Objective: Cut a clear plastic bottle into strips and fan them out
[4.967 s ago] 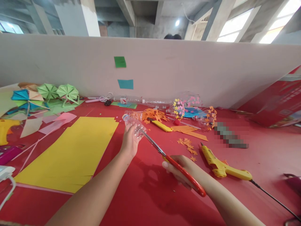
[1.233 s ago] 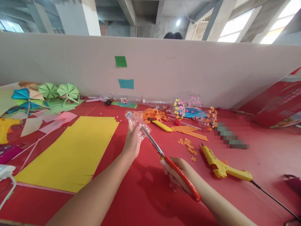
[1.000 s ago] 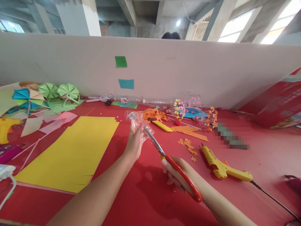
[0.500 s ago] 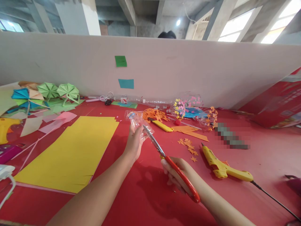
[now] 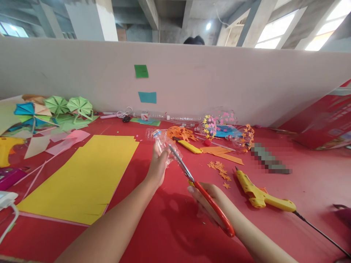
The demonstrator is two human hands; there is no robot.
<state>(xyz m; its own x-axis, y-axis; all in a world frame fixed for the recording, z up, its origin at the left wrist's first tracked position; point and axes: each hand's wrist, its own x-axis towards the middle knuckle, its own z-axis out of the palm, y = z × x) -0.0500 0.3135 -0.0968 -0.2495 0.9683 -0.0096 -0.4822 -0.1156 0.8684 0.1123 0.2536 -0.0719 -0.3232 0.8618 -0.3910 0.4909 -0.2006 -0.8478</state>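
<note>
My left hand (image 5: 158, 166) is wrapped round a clear plastic bottle (image 5: 164, 144), holding it above the red table (image 5: 170, 226) with its cap end pointing away. My right hand (image 5: 210, 202) grips red-handled scissors (image 5: 204, 195). Their steel blades reach up and left, and the tips touch the bottle's side just right of my left fingers. A yellow sheet of paper (image 5: 85, 175) lies flat to the left of my left arm.
A yellow glue gun (image 5: 259, 193) with a black cord lies right of the scissors. Orange paper stars (image 5: 219, 168), a yellow utility knife (image 5: 188, 145), decorated clear bottles (image 5: 219, 128) and folded paper fans (image 5: 65, 106) are spread along the white partition (image 5: 192, 80). A red box (image 5: 326, 124) stands far right.
The bottle and my left hand have drifted a little to the right, and the bottle has turned in my grip. The scissors stay at the bottle's side, shifting slightly with it.
</note>
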